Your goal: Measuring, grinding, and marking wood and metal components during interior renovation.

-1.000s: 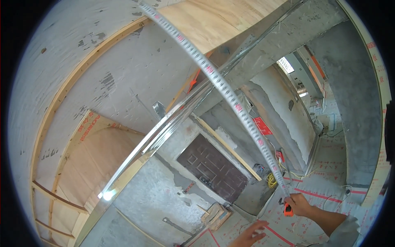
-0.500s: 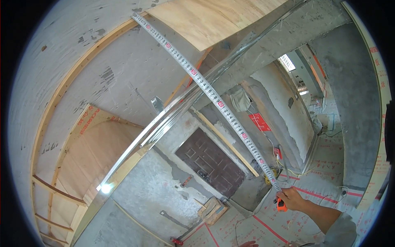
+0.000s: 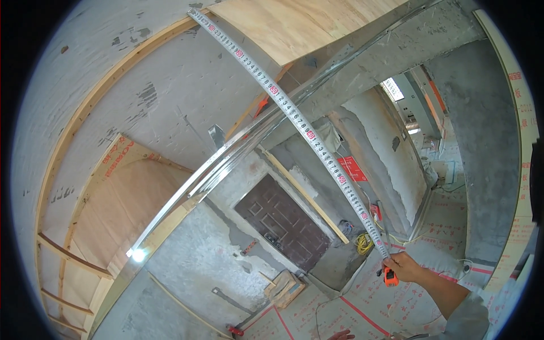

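In my right hand [image 3: 403, 267] is an orange-and-black tape measure [image 3: 391, 277], gripped with the fingers closed around its case. Its long white blade [image 3: 296, 120] with black and red markings stretches up and to the left. The blade's far end touches, or lies very near, the wooden strip [image 3: 180, 27] on the ceiling, beside the corner of a plywood sheet [image 3: 294, 28]. Only the fingers of my left hand [image 3: 342, 335] show at the lower edge; they are apart, and nothing is seen in them.
Shiny metal channels [image 3: 195, 180] run across overhead, with a bright lamp [image 3: 138, 255] at their lower end. Below are a brown door [image 3: 283, 224], a leaning wooden batten [image 3: 306, 195], a coiled yellow cable [image 3: 364, 243] and a wooden stool-like piece [image 3: 285, 289] on the sheet-covered floor [image 3: 362, 294].
The view has shifted slightly, so the room sits a little further left and the tape's far end a little right. My right hand still grips the tape measure, its blade still extended.
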Available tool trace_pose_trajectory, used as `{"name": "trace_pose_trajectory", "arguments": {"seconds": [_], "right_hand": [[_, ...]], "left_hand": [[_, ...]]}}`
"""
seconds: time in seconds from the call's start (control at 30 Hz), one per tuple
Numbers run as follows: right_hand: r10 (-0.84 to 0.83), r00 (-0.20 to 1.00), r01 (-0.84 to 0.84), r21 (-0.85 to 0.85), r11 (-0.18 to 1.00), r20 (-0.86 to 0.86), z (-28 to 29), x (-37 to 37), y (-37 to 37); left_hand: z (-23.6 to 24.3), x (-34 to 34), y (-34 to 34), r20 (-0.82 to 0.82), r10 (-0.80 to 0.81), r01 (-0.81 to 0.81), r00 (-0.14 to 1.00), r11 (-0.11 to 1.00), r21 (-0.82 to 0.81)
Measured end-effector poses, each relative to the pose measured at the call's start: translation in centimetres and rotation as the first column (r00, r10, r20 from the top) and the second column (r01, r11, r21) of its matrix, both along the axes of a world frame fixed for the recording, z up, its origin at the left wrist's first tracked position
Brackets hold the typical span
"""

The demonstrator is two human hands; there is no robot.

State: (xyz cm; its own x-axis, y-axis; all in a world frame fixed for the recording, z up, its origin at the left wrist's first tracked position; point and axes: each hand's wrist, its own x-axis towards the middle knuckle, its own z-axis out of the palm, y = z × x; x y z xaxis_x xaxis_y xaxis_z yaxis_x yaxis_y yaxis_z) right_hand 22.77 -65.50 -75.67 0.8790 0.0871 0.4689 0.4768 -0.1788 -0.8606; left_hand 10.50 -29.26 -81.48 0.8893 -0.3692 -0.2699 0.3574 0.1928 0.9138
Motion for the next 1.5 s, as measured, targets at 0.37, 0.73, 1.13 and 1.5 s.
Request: {"name": "trace_pose_trajectory", "arguments": {"seconds": [0.37,0.73,1.13,1.5], "right_hand": [[-0.018,0.998,0.016,-0.032,0.999,-0.056,0.2,1.3,-0.2],[0.538,0.776,-0.618,-0.228,0.752,-0.33,-2.4,-4.6,13.9],[0.847,0.266,-0.962,-0.067,0.266,-0.46,-7.9,-4.7,31.2],[0.366,0.47,-0.88,-0.461,0.116,-0.803,-15.0,-0.5,23.5]], "left_hand": [[-1.3,0.6,-0.3,-0.076,0.139,-0.122,0.987,0.973,0.196],[6.9,-2.6,-8.0,0.599,0.37,-0.457,0.71,0.89,-0.008],[2.5,-15.1,11.5,0.547,0.836,-0.994,-0.053,0.006,-0.106],[7.3,-29.1,32.3,0.698,0.646,-0.934,-0.31,-0.344,-0.096]]}}
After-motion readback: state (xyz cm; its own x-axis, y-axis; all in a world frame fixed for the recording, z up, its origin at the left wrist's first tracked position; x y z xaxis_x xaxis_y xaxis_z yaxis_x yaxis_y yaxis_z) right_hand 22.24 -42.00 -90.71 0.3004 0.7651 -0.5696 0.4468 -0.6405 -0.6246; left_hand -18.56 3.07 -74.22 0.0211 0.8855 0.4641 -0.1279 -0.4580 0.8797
